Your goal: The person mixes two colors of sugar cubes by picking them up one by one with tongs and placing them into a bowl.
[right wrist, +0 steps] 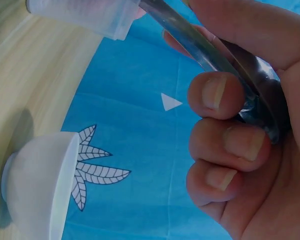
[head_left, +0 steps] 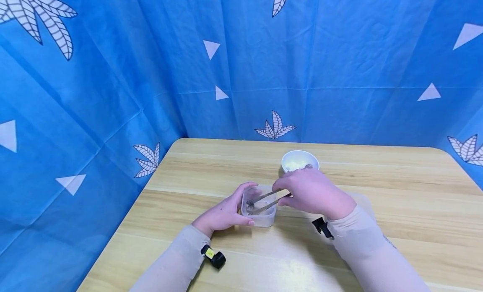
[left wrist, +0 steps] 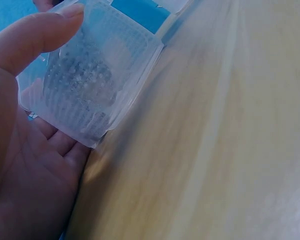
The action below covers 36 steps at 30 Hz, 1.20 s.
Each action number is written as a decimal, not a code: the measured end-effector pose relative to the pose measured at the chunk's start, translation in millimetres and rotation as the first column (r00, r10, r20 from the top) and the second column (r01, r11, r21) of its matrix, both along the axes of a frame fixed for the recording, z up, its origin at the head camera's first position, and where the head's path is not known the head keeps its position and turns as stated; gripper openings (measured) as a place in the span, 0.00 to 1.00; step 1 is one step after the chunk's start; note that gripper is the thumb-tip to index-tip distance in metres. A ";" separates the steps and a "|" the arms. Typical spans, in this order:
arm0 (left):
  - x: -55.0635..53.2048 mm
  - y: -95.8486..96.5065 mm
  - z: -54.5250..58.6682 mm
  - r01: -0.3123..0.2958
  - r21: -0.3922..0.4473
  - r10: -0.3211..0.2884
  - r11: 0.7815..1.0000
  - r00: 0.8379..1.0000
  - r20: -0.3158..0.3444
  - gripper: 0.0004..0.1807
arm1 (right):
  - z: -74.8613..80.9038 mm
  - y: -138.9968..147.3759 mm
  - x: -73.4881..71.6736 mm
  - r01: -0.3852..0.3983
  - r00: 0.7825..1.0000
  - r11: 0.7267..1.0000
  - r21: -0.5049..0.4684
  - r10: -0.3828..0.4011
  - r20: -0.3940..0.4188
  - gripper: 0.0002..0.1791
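Note:
My left hand [head_left: 224, 210] holds a small clear plastic container [head_left: 264, 221] on the table, thumb at the near side and fingers round the far side. In the left wrist view, something greyish and speckled shows through the container's cloudy wall [left wrist: 135, 55]. Metal tongs [right wrist: 190, 40] are gripped in my right hand [head_left: 313, 193], its fingers curled round them. Their two arms slant down into the container, slightly apart, with dark bits at the tips. What these bits are is too small to tell.
Behind my right hand stands a white bowl [right wrist: 40, 185] with whitish contents and a greyish piece at its edge, partly hidden by the hand. A translucent flat piece [head_left: 364, 202], perhaps a lid, lies under the right forearm. Blue patterned cloth [head_left: 241, 65] hangs behind and left of the wooden table [head_left: 415, 191].

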<state>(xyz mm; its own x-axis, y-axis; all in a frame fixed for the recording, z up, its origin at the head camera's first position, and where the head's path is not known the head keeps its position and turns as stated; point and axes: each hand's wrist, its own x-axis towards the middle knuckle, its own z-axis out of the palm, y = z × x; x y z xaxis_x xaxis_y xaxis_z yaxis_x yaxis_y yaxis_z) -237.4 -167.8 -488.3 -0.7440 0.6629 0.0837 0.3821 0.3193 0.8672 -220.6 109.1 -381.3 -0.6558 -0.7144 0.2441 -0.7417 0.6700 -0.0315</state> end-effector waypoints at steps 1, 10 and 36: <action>0.2 -0.2 -0.2 -0.001 -0.004 0.001 1.000 1.000 -0.006 0.55 | -0.2 -0.3 0.0 -0.005 1.000 1.000 0.005 0.005 -0.003 0.14; 0.6 -0.8 -0.3 -0.018 -0.008 0.018 1.000 1.000 -0.003 0.56 | -2.8 -1.1 -1.2 -0.060 0.998 0.998 -0.002 0.060 -0.006 0.11; -0.1 -0.2 0.6 -0.018 0.001 0.018 1.000 0.999 0.036 0.54 | 37.0 94.0 -7.9 0.129 0.992 0.959 -0.251 -0.128 0.019 0.10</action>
<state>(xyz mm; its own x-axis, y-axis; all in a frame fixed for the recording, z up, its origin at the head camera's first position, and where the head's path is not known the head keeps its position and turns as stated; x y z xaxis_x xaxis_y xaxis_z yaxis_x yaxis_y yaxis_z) -237.5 -168.0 -487.7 -0.7582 0.6495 0.0572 0.3446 0.3247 0.8808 -228.5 203.1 -344.3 -0.7390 -0.5397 0.4033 -0.6494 0.7301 -0.2128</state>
